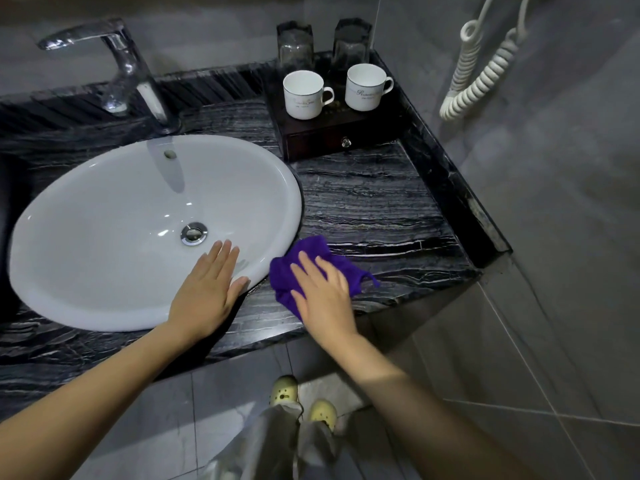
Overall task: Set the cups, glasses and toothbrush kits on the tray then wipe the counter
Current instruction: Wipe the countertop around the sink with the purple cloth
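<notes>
Two white cups [303, 95] [367, 86] stand on the dark wooden tray [311, 138] at the back right of the counter. Behind them are two clear glasses [295, 46] [351, 41], upside down. My right hand [320, 292] lies flat on a purple cloth [311, 252], pressing it on the black marble counter [374, 206] just right of the sink. My left hand [204, 291] rests flat on the near rim of the white sink [104, 216], fingers together, holding nothing. No toothbrush kits are in sight.
A chrome tap [117, 64] rises behind the sink. The tray has a small drawer with a knob [345, 142]. A white coiled cord [481, 74] hangs on the right wall. A raised marble edge borders the counter's right side. My feet stand on grey floor tiles below.
</notes>
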A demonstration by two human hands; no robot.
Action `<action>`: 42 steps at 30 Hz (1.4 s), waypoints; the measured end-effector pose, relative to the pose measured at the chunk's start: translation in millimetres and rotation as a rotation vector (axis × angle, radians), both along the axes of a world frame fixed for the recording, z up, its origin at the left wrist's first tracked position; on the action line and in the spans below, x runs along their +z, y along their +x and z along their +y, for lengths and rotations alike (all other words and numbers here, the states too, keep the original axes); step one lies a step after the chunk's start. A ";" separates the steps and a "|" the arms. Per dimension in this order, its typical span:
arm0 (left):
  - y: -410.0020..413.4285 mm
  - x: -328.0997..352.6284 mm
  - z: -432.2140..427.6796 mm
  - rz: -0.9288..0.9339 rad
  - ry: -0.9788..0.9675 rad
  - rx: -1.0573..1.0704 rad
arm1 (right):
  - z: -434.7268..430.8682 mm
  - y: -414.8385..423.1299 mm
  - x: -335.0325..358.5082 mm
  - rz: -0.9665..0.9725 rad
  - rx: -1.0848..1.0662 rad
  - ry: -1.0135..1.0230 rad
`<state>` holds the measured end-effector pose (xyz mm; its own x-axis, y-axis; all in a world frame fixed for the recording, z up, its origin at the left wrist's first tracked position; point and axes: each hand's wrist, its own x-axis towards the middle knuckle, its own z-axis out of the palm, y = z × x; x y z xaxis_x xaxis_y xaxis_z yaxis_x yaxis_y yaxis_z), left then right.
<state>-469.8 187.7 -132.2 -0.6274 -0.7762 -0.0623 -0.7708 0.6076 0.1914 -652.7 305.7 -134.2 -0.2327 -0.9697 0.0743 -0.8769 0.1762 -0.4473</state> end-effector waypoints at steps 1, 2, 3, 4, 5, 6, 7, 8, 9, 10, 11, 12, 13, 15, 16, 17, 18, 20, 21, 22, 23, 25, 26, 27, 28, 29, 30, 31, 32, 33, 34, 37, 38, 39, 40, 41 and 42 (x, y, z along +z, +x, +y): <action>0.6 -0.5 -0.2 0.000 0.000 0.000 | 2.0 5.1 1.4 -0.067 0.016 -0.022; 0.9 -0.9 -0.6 0.004 0.001 0.001 | 4.0 5.8 3.5 -0.122 0.049 -0.043; 1.0 -1.1 -0.8 0.009 0.002 0.003 | 5.7 1.2 6.5 -0.156 0.081 -0.069; 1.4 -1.4 -0.6 0.015 0.004 0.006 | 6.5 -8.7 10.1 -0.171 0.090 -0.106; 1.7 -1.6 -0.2 0.021 0.006 0.008 | 7.1 -23.0 14.4 -0.181 0.058 -0.150; 2.1 -1.7 0.2 0.024 0.008 0.009 | 7.4 -41.6 19.3 -0.192 -0.015 -0.186; 2.3 -1.6 0.7 0.025 0.007 0.011 | 7.5 -63.4 24.3 -0.190 -0.107 -0.203; 2.1 -1.5 1.3 0.023 0.004 0.012 | 7.9 -87.3 28.9 -0.164 -0.193 -0.209; 1.8 -1.4 1.8 0.020 0.000 0.012 | 8.6 -112.1 32.2 -0.115 -0.264 -0.200; 1.3 -1.2 1.9 0.017 -0.002 0.013 | 9.3 -136.1 32.9 -0.050 -0.313 -0.164; 1.2 -0.9 1.7 0.013 -0.001 0.014 | 10.0 -157.0 30.9 0.021 -0.337 -0.096; 1.1 -0.9 1.5 0.009 -0.001 0.017 | 10.5 -172.8 26.9 0.078 -0.341 -0.004; 1.0 -0.7 1.1 0.006 -0.002 0.019 | 10.2 -183.0 20.6 0.113 -0.336 0.093; 0.7 -0.6 2.0 0.002 -0.004 0.018 | 7.9 -188.2 5.3 0.135 -0.335 0.202; 0.8 -0.3 2.6 0.002 -0.007 0.021 | 5.0 -184.4 -0.4 0.148 -0.341 0.208; 0.5 0.0 2.8 0.006 -0.012 0.023 | 1.0 -177.2 -3.9 0.163 -0.340 0.202; 0.2 0.1 3.3 0.010 -0.018 0.021 | -3.1 -167.4 -5.4 0.173 -0.329 0.195; -0.6 0.1 3.8 0.011 -0.024 0.018 | -11.9 -141.9 -5.0 0.184 -0.274 0.184; -0.7 0.1 3.7 0.013 -0.023 0.021 | -16.2 -127.5 -4.3 0.185 -0.237 0.184; -0.5 0.1 3.9 0.015 -0.018 0.024 | -20.0 -112.0 -3.5 0.176 -0.201 0.190; -0.2 0.5 4.0 0.020 -0.009 0.025 | -23.2 -95.9 -2.9 0.159 -0.166 0.199; 0.4 2.3 3.8 0.025 0.012 0.020 | -27.4 -64.0 -2.6 0.134 -0.091 0.205; 0.7 3.8 3.8 0.029 0.023 0.011 | -27.5 -49.2 -2.7 0.132 -0.054 0.201; 1.6 5.2 3.5 0.033 0.032 -0.004 | -26.4 -35.9 -2.5 0.134 -0.025 0.195; 4.3 6.6 3.0 0.033 0.039 -0.021 | -24.9 -24.8 -2.1 0.136 -0.009 0.188; 9.6 7.6 1.6 0.031 0.048 -0.032 | -23.1 -15.8 -2.0 0.137 -0.007 0.184; 18.6 8.4 -0.4 0.026 0.059 -0.029 | -21.0 -8.2 -1.5 0.135 -0.016 0.182; 30.7 9.0 -3.9 0.018 0.070 -0.013 | -18.4 -1.0 -0.6 0.132 -0.030 0.182; 45.8 9.6 -8.2 0.002 0.073 0.011 | -15.8 6.4 0.3 0.130 -0.046 0.183; 63.0 10.9 -13.3 -0.022 0.065 0.037 | -12.7 14.7 1.2 0.130 -0.059 0.182; 81.2 12.6 -18.8 -0.048 0.049 0.061 | -9.3 24.5 1.9 0.128 -0.072 0.180; 134.0 18.3 -32.0 -0.094 0.027 0.127 | 2.6 59.1 3.5 0.108 -0.104 0.164; 148.1 19.6 -35.3 -0.100 0.034 0.143 | 6.3 70.8 3.9 0.105 -0.119 0.155; 159.7 20.1 -38.2 -0.107 0.047 0.154 | 8.7 82.3 3.9 0.105 -0.138 0.139; 168.3 19.5 -40.4 -0.114 0.060 0.156 | 10.2 93.4 3.8 0.108 -0.161 0.118; 173.4 18.3 -42.0 -0.118 0.065 0.149 | 10.8 103.6 3.6 0.111 -0.187 0.098; 176.0 16.7 -42.6 -0.114 0.060 0.137 | 10.7 113.1 3.2 0.114 -0.212 0.083</action>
